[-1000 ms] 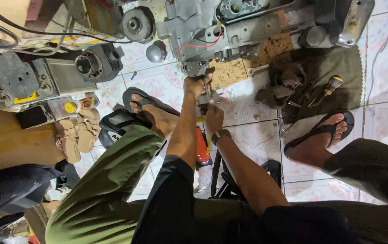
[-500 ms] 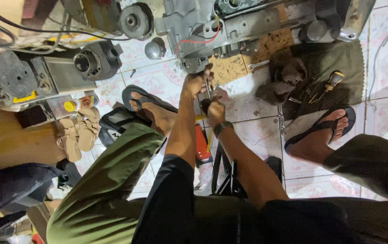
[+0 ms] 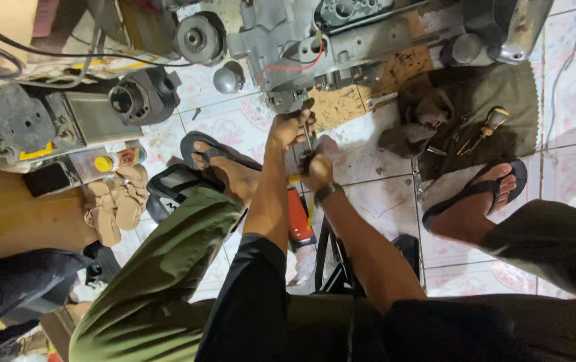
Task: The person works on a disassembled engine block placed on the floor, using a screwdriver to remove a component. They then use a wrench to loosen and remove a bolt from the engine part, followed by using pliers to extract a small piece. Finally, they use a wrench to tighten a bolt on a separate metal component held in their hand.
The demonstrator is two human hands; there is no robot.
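My left hand (image 3: 290,129) is closed around a small part at the lower edge of a grey metal engine block (image 3: 341,40) that lies on the tiled floor. Just right of it, my right hand (image 3: 318,167) grips a slim tool with a metal shaft (image 3: 308,137) that points up toward the same spot. A dark band sits on my right wrist. Both forearms reach forward between my knees in olive trousers. My feet wear dark flip-flops, the left foot (image 3: 224,167) near my left hand and the right foot (image 3: 479,194) off to the right.
A dark cloth (image 3: 489,94) to the right carries a screwdriver (image 3: 489,124) and small tools. An engine cylinder (image 3: 143,97) and other metal parts lie at left, with a yellow-capped bottle (image 3: 117,161). A red tool (image 3: 299,214) lies under my arms. Another person's leg (image 3: 13,214) is at left.
My right hand has moved slightly up and closer to my left hand at the engine's edge. The camera view has shifted a little; the left hand stays at the same spot.
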